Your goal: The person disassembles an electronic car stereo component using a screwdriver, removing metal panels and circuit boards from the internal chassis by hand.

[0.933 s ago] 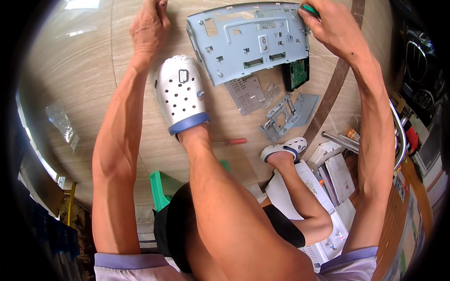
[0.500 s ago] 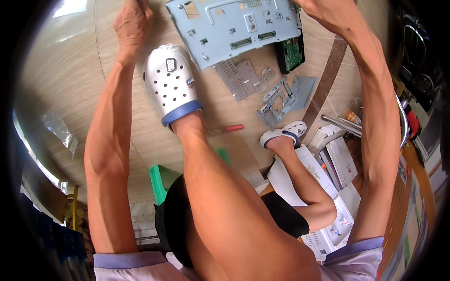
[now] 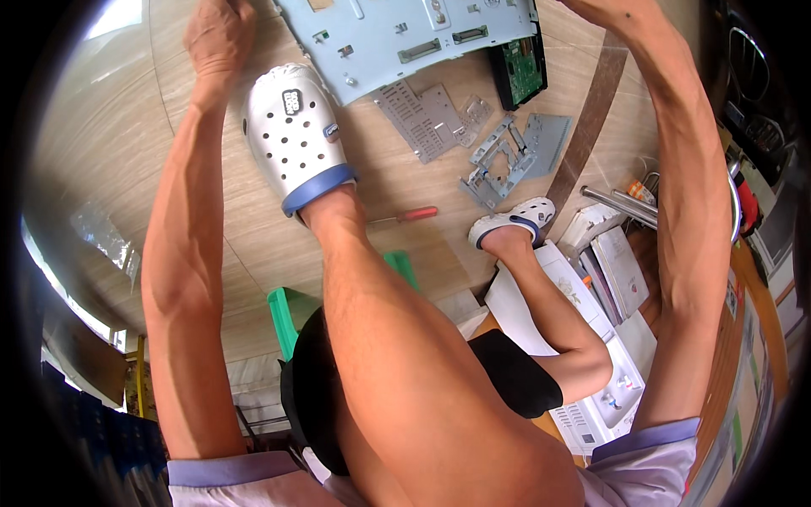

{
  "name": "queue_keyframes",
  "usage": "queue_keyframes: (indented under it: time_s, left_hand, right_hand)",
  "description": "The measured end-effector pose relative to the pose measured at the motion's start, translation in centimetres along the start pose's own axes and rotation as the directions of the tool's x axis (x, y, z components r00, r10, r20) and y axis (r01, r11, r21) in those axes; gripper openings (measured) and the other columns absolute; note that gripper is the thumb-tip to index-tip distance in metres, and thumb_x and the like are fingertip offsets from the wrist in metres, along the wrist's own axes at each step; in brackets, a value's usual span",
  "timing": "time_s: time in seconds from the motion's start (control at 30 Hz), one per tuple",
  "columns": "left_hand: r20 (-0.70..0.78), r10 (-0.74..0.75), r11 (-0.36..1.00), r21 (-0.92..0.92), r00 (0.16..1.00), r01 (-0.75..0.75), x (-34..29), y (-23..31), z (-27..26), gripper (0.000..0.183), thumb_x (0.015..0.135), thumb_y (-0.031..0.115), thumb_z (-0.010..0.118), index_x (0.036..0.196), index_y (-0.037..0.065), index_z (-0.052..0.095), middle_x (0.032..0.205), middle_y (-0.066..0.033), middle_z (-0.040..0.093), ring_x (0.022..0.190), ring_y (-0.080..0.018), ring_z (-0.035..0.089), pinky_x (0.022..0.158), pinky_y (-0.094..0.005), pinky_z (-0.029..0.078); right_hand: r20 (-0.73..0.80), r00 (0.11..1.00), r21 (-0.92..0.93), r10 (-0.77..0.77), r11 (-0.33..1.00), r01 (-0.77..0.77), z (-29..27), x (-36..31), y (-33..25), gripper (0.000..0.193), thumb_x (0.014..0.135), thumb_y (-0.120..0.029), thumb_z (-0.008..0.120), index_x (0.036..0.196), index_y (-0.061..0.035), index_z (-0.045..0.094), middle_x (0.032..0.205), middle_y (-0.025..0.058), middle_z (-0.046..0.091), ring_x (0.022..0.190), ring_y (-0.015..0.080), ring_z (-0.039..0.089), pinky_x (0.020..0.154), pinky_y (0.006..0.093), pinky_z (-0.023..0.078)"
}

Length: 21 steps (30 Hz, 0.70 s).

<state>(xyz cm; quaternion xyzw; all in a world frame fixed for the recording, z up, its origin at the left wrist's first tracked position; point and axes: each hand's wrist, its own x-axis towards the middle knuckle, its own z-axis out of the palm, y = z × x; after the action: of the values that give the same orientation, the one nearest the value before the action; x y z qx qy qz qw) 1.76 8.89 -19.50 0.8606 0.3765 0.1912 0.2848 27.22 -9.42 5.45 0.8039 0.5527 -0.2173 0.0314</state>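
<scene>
Left hand [image 3: 218, 38] is seen at the top edge of the view, fingers curled near the floor beside the metal chassis panel [image 3: 405, 38]; whether anything is held cannot be told. Right hand is cut off by the frame. Panel lies flat on the wooden floor [image 3: 101, 144], just beyond the white clog [image 3: 291, 135]. A red-handled screwdriver [image 3: 410, 215] lies near the grey brackets [image 3: 507, 160].

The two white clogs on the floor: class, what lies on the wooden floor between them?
In the head view, a red-handled screwdriver lies on the floor between the larger white clog and the smaller white clog.
</scene>
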Motion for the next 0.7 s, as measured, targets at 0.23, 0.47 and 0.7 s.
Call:
queue_keyframes:
  time_s: [0.23,0.47,0.7]
  left_hand:
    - [0.038,-0.016,0.994,-0.105,0.999,0.020,-0.5,5.7,-1.7,0.015,0.103,0.021,0.049,0.098,0.008,0.048,0.080,-0.0188,0.056,0.075,-0.0382,0.055,0.070,-0.0483,0.045]
    - [-0.015,0.065,0.995,0.078,0.998,-0.063,0.3,-1.9,1.8,0.022,0.094,0.021,0.057,0.115,0.013,0.054,0.092,-0.0166,0.069,0.085,-0.0418,0.066,0.071,-0.0504,0.049]
    - [-0.011,0.067,0.993,0.101,0.998,-0.066,0.3,-2.2,1.5,0.027,0.090,0.014,0.056,0.117,0.014,0.054,0.094,-0.0167,0.070,0.085,-0.0423,0.066,0.073,-0.0507,0.049]
  right_hand:
    - [-0.010,0.999,0.036,0.038,0.999,-0.037,-0.3,-0.6,0.3,0.018,0.085,-0.014,0.060,0.090,0.0014,0.067,0.080,0.0248,0.067,0.079,0.0421,0.067,0.071,0.0468,0.052]
    - [-0.044,0.998,-0.092,-0.046,0.995,0.042,0.1,-0.5,0.6,0.018,0.087,-0.016,0.062,0.086,0.0012,0.068,0.080,0.0242,0.067,0.078,0.0416,0.067,0.070,0.0471,0.052]
    - [0.002,0.999,-0.096,-0.047,0.994,0.047,0.0,0.2,0.5,0.018,0.085,-0.012,0.057,0.087,0.0028,0.067,0.081,0.0263,0.067,0.078,0.0441,0.066,0.072,0.0472,0.052]
